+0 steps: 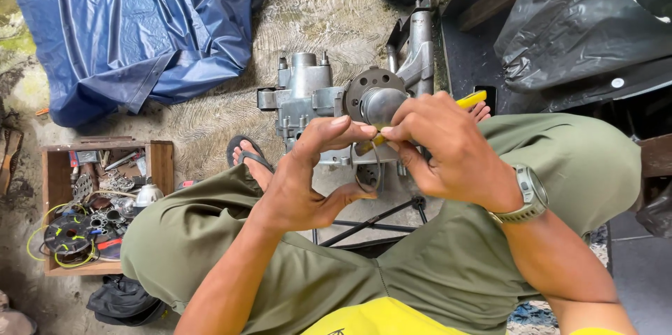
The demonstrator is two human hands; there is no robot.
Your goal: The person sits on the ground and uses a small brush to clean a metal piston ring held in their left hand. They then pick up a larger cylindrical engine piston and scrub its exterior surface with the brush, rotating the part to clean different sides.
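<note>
Head view: right hand [448, 149] fingers pinch a yellow-handled tool [470, 100], left hand [308, 177] fingers spread beside the grey metal engine casing [315, 100]; a slip could jab them.

A blue tarpaulin [140, 27] is lying crumpled across the upper left of the patterned ground, while black plastic sheeting [581, 20] is draping over dark boards at the upper right. A shallow wooden box [159, 163] is sitting at the left, holding assorted metal parts, a black spool [66, 233] trailing yellow-green line [42, 233] and a small metal funnel [147, 195]. A black bag [122, 300] is resting just below the box, and a dark sandal [245, 151] is showing near the box's right wall.
</note>
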